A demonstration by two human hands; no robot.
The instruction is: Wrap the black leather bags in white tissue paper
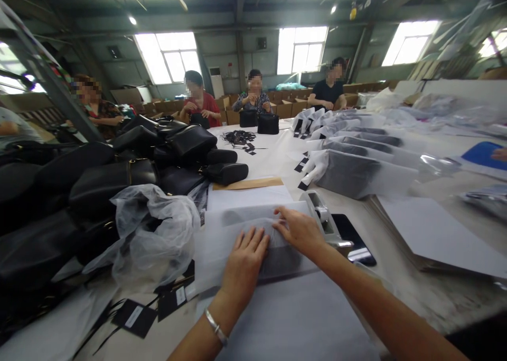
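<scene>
White wrapping paper [214, 247] lies beneath our fingers in the head view. Our left hand [246, 258] rests flat on it, gripping nothing; our right hand [299, 229] bends its fingers at a crease, pinching or not, we cannot tell. Uneven pulling could tear the thin sheet, we judge.
</scene>
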